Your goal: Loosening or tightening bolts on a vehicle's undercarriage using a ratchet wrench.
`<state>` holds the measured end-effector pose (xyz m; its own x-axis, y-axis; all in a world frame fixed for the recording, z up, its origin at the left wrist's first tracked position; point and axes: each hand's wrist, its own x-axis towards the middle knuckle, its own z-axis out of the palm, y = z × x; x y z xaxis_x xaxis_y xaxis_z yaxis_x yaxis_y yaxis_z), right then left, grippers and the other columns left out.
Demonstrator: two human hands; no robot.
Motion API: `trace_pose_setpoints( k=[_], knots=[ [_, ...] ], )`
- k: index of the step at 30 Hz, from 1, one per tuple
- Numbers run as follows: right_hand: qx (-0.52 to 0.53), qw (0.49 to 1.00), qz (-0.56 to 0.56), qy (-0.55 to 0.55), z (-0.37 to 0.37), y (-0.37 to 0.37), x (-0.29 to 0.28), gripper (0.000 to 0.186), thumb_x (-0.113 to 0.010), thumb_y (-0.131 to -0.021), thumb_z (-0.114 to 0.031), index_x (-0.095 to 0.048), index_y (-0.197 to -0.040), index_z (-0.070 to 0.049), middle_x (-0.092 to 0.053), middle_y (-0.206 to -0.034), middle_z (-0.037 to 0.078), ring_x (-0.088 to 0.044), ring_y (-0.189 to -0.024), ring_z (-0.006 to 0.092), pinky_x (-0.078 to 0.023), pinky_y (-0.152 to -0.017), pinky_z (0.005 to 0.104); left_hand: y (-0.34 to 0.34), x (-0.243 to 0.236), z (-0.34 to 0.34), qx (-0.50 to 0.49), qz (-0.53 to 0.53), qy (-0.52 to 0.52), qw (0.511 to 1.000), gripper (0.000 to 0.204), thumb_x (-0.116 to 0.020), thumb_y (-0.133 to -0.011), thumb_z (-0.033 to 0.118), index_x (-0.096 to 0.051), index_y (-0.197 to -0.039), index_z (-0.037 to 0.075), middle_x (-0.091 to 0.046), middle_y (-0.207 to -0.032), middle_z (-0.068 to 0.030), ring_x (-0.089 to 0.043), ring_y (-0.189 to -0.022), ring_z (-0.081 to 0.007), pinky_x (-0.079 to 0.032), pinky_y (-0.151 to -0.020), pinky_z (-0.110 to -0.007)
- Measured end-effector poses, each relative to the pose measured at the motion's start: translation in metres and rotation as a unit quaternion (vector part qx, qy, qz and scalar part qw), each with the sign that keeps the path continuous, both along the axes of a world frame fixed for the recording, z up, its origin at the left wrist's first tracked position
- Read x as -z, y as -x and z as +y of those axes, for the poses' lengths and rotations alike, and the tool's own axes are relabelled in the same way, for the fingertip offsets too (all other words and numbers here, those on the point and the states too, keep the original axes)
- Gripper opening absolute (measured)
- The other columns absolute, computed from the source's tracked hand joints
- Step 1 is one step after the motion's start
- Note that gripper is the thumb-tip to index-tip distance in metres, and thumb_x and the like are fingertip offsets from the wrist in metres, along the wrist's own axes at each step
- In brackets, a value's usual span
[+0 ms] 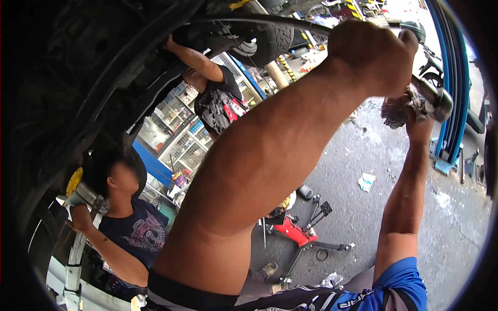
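Observation:
My left hand (371, 57) is closed in a fist at the upper right, wrapped round a curved dark metal bar (270, 19) that runs leftward under the vehicle. Just below the fist a metal tube with a rounded end (442, 106) sticks out; whether it joins the bar is hidden by my fingers. My right hand (419, 122) is raised beneath that end, its fingers closed on a crumpled grey rag (396, 111) that touches the tube. My left forearm crosses the middle of the view.
The dark vehicle underside (88, 67) hangs overhead at left, with a tyre (277, 44) beyond. Two co-workers (220, 98) reach up on the left, one beside a yellow round part (75, 181). A red-legged stand (295, 230) occupies the floor; a blue post (454, 78) rises at right.

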<state>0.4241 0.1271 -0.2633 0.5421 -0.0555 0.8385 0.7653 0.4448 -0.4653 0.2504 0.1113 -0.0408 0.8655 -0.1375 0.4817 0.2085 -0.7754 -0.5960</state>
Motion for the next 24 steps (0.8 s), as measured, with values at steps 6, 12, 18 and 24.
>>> trace_pose_setpoints(
  k=[6,12,18,24],
  knots=[
    [-0.107,0.986,0.118,0.048,-0.021,0.039,-0.002,0.019,-0.069,-0.080,-0.016,-0.066,-0.087,0.002,-0.066,-0.076,0.006,-0.060,-0.069,0.0140,-0.047,-0.065,0.0292,-0.003,-0.013,-0.009,-0.017,0.032,-0.033,0.999,0.028,-0.034,-0.091,0.018,-0.052,-0.103,0.000,-0.066,-0.072,-0.0166,-0.067,-0.066,-0.0341,-0.053,-0.059,-0.043],
    [-0.159,0.964,0.209,0.048,-0.021,0.055,0.009,0.021,-0.067,-0.082,-0.017,-0.066,-0.085,0.004,-0.065,-0.073,0.006,-0.058,-0.067,0.0121,-0.046,-0.063,0.0284,0.004,-0.013,-0.006,0.053,0.010,-0.007,0.999,0.036,-0.028,-0.095,0.020,-0.058,-0.095,0.000,-0.067,-0.073,-0.0181,-0.067,-0.072,-0.0342,-0.053,-0.064,-0.044],
    [-0.186,0.934,0.300,0.047,-0.031,0.096,-0.001,0.018,-0.068,-0.083,-0.018,-0.066,-0.085,0.000,-0.064,-0.075,0.003,-0.057,-0.070,0.0102,-0.044,-0.067,0.0271,-0.009,-0.017,-0.001,-0.010,0.027,0.058,0.998,0.024,-0.043,-0.086,0.019,-0.058,-0.092,0.002,-0.068,-0.083,-0.0185,-0.067,-0.079,-0.0340,-0.053,-0.069,-0.045],
    [-0.314,0.922,0.142,0.174,-0.060,0.073,-0.011,0.026,-0.067,-0.084,-0.026,-0.061,-0.078,-0.001,-0.061,-0.074,0.002,-0.054,-0.068,0.0105,-0.044,-0.062,0.0278,-0.014,0.000,0.019,0.079,-0.021,-0.069,0.994,0.024,-0.063,-0.064,0.018,-0.055,-0.084,0.006,-0.060,-0.058,-0.0140,-0.063,-0.053,-0.0310,-0.051,-0.049,-0.043]
  ],
)
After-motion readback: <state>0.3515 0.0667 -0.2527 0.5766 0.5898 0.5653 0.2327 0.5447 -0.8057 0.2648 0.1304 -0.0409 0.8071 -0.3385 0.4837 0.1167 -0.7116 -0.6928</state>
